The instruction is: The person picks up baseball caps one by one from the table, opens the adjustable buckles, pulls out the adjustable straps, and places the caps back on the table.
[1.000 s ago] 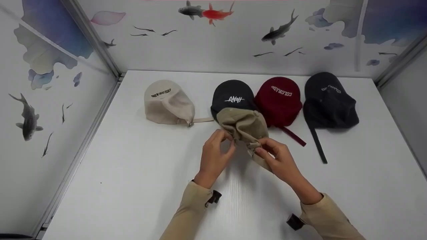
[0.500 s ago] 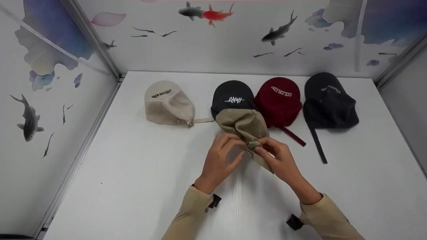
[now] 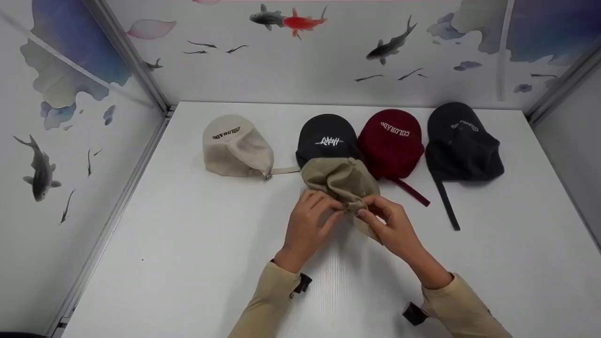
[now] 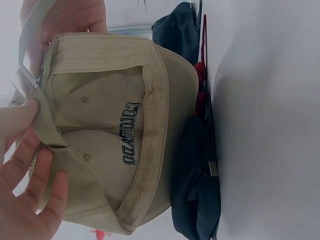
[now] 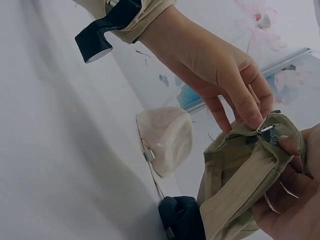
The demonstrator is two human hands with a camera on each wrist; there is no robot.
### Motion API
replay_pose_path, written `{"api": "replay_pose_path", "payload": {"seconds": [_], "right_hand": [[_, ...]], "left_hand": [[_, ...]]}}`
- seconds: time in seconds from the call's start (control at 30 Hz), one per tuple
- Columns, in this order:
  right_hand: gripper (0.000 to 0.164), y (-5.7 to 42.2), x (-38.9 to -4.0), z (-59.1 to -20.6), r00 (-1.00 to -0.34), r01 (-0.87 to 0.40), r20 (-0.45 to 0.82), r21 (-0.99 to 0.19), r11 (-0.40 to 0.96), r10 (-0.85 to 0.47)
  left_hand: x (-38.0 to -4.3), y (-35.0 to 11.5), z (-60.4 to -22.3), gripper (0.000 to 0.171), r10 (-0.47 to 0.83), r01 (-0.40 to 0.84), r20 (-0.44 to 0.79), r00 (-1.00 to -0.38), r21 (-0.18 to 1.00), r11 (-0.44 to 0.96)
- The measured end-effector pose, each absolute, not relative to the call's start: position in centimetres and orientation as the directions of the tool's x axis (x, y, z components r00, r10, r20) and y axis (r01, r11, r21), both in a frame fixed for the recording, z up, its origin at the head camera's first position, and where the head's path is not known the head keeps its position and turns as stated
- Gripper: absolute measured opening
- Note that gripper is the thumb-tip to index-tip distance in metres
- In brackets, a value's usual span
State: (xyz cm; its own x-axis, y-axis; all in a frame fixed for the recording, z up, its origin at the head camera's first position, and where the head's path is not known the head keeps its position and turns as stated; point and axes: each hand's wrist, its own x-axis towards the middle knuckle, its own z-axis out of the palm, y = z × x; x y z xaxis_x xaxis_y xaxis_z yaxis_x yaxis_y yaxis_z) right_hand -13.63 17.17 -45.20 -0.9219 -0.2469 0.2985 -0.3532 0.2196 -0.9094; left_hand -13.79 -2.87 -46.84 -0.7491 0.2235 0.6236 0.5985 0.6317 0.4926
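A khaki baseball cap (image 3: 335, 176) is held up in front of the black cap, its back opening and adjustable strap toward me. My left hand (image 3: 307, 227) pinches the strap edge between thumb and fingertips beside the metal buckle (image 5: 267, 129). On the other side of that buckle, my right hand (image 3: 394, 227) grips the strap and band with thumb and fingers. In the left wrist view, dark lettering (image 4: 130, 134) shows through the opening, and a loose strap end (image 4: 30, 35) rises past the right hand. The cap's brim is partly hidden in the head view.
Along the back of the white table (image 3: 188, 263) lie a beige cap (image 3: 235, 145), a black cap (image 3: 327, 134), a dark red cap (image 3: 392, 141) and a dark navy cap (image 3: 462, 145). Several straps trail from them. Printed panels (image 3: 328, 70) enclose the table at back and sides.
My left hand has shifted right along the khaki cap's edge to the buckle, beside the right hand's fingers. The cap has lowered slightly; the right hand has barely moved.
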Motion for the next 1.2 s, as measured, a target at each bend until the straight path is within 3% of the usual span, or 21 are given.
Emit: {"api": "replay_pose_path", "payload": {"seconds": [0.63,0.9,1.03,1.2], "right_hand": [[0.008,17.8,-13.4,-44.8,-0.923,-0.336,0.275,-0.917,0.214,-0.270],[0.010,18.2,-13.4,-45.0,-0.891,-0.396,0.326,-0.898,0.190,-0.316],[0.010,18.5,-13.3,-44.9,-0.893,-0.390,0.322,-0.902,0.185,-0.314],[0.009,18.6,-13.4,-45.0,-0.887,-0.399,0.325,-0.897,0.191,-0.329]], "left_hand": [[-14.4,-5.5,-47.3,0.006,0.017,0.440,0.602,-0.798,0.564,0.699],[-14.7,-7.0,-47.5,0.006,-0.021,0.398,0.555,-0.832,0.622,0.675],[-14.8,-7.7,-46.8,0.009,-0.019,0.428,0.553,-0.833,0.666,0.611],[-15.3,-7.7,-44.5,0.019,0.042,0.506,0.600,-0.799,0.634,0.585]]}}
